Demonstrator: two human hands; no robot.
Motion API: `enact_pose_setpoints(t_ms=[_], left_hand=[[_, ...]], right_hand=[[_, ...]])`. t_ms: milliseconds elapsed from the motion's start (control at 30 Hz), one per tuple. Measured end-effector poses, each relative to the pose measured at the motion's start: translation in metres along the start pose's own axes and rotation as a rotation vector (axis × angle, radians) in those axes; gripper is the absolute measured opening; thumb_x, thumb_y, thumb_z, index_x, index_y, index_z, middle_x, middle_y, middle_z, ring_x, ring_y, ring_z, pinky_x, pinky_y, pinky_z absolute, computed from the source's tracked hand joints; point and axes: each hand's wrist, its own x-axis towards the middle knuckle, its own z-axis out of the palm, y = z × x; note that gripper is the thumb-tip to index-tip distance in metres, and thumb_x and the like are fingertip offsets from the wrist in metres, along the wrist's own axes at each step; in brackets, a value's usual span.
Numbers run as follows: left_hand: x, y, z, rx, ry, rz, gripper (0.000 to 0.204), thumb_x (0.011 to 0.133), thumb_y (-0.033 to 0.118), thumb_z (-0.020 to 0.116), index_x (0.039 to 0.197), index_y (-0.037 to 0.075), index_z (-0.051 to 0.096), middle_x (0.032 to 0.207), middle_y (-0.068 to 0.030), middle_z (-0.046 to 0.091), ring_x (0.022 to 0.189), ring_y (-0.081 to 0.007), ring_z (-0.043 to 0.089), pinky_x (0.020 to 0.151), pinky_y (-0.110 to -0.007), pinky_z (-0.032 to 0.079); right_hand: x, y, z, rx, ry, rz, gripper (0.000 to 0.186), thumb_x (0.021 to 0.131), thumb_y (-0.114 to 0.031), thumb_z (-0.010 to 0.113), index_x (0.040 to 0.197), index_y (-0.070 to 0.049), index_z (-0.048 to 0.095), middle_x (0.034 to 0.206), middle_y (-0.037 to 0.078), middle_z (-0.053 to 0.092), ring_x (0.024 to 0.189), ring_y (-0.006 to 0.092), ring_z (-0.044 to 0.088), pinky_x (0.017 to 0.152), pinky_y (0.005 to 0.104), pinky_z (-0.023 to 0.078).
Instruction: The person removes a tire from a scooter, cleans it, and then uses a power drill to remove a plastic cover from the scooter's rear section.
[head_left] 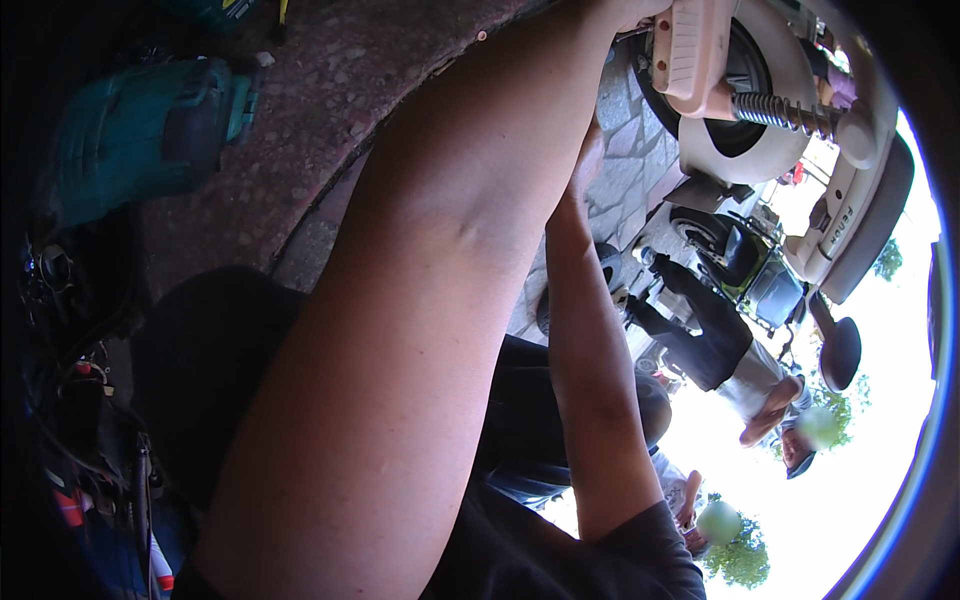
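Observation:
My left arm stretches up across the middle to my left hand (635, 12) at the top edge, beside the cream scooter's beige plastic part (682, 55). That hand is mostly cropped, so its grip is unclear. Behind it, my right arm reaches up to my right hand (585, 155), which is partly covered by my left arm; its fingertips are hidden. Close by at the upper right are the scooter's wheel (748, 80), coiled shock spring (780, 112) and pale body (845, 220).
A teal plastic case (135, 140) lies on speckled stone ground (300, 70) at left, above dark gear and tools (90, 400). At right, a person in dark trousers (710, 350) is by another motorbike (760, 280) on stone paving (615, 180). A second person (685, 500) shows lower down.

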Motion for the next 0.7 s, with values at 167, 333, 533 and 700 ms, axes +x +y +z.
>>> enact_pose_setpoints(t_ms=[167, 333, 533, 700], left_hand=[[-0.002, 0.003, -0.002, 0.003, -0.010, 0.003, 0.023, 0.092, 0.019, 0.063, 0.100, -0.001, 0.069, 0.093, -0.0174, 0.072, 0.080, -0.0283, 0.071, 0.063, -0.041, 0.057], [-0.003, 0.003, -0.001, 0.005, -0.017, -0.002, 0.023, 0.092, 0.020, 0.064, 0.100, -0.001, 0.069, 0.092, -0.0175, 0.072, 0.079, -0.0281, 0.071, 0.061, -0.041, 0.056], [-0.005, 0.004, 0.001, 0.009, -0.023, -0.001, 0.025, 0.091, 0.020, 0.066, 0.101, -0.002, 0.069, 0.092, -0.0178, 0.072, 0.077, -0.0279, 0.071, 0.060, -0.041, 0.056], [-0.007, 0.006, 0.001, 0.013, -0.026, 0.001, 0.026, 0.091, 0.021, 0.067, 0.101, -0.002, 0.069, 0.091, -0.0180, 0.072, 0.076, -0.0277, 0.071, 0.059, -0.041, 0.056]], right_hand=[[0.003, -0.001, 0.003, -0.005, -0.013, 0.067, 0.044, 0.080, -0.039, 0.079, 0.098, -0.003, 0.061, 0.090, 0.023, 0.073, 0.090, 0.0435, 0.071, 0.079, 0.0493, 0.053], [0.003, -0.004, -0.005, 0.052, -0.022, -0.003, 0.051, 0.078, -0.044, 0.080, 0.100, -0.002, 0.061, 0.091, 0.024, 0.073, 0.089, 0.0436, 0.071, 0.079, 0.0492, 0.053], [0.011, -0.009, -0.004, 0.044, 0.035, -0.006, 0.056, 0.074, -0.047, 0.083, 0.101, -0.002, 0.063, 0.092, 0.023, 0.074, 0.089, 0.0433, 0.071, 0.081, 0.0484, 0.053], [0.012, -0.007, -0.003, 0.067, 0.038, 0.040, 0.055, 0.074, -0.046, 0.083, 0.100, -0.002, 0.063, 0.091, 0.022, 0.074, 0.089, 0.0425, 0.071, 0.082, 0.0486, 0.053]])
